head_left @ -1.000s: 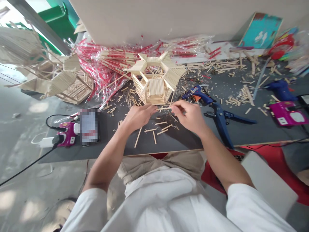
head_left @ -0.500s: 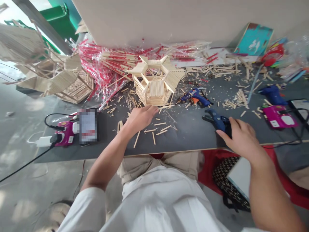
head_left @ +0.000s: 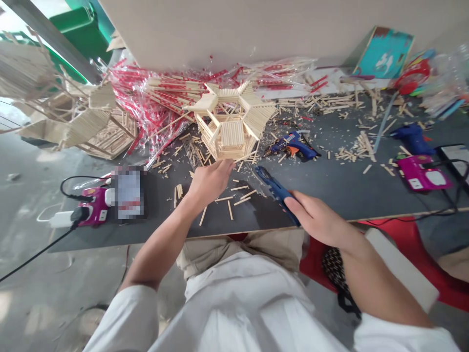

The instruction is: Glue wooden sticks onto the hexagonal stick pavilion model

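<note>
My left hand (head_left: 211, 182) is closed, fingertips pinching a thin wooden stick (head_left: 246, 156) that points right, just in front of the model. That model (head_left: 231, 133) is a small pavilion-like structure of pale sticks with flared roof panels. My right hand (head_left: 318, 217) is wrapped around a blue pliers-like cutter (head_left: 275, 189), its head pointing up and left toward the model. Between the hands, several short cut sticks (head_left: 239, 193) lie loose on the dark tabletop (head_left: 256, 220).
A blue glue gun (head_left: 296, 145) lies right of the model; another glue gun (head_left: 413, 138) is farther right. Magenta power strips (head_left: 425, 175) and a phone (head_left: 129, 193) flank the work area. Behind are bagged red-tipped sticks (head_left: 146, 93); a larger stick structure (head_left: 84, 127) stands left.
My right hand has lifted the blue cutter and brought it left, toward the left hand. My left hand stays near the model's base. The view has shifted slightly.
</note>
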Demonstrator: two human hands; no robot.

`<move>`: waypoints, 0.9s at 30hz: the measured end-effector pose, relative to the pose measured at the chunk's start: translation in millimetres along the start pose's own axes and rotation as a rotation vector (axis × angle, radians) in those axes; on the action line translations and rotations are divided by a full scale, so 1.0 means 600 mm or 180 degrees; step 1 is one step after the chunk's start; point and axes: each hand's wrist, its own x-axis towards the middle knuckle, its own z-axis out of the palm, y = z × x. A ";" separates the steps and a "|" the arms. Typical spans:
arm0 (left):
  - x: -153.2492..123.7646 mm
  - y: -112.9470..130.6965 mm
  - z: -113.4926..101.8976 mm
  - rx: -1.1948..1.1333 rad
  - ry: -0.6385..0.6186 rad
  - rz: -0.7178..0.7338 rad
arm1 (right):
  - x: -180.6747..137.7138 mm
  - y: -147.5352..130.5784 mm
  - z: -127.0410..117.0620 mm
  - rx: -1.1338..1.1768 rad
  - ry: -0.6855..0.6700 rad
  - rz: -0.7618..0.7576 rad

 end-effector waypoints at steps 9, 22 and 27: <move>-0.002 0.004 -0.009 0.0133 0.0166 -0.0124 | 0.054 -0.046 0.043 0.0582 0.0270 -0.0153; -0.004 0.014 -0.007 0.0051 -0.0042 -0.0026 | 0.066 -0.071 0.060 0.0812 0.0384 -0.0067; -0.005 0.012 -0.006 0.0080 -0.0124 0.0053 | 0.066 -0.077 0.065 0.0824 0.0324 -0.0061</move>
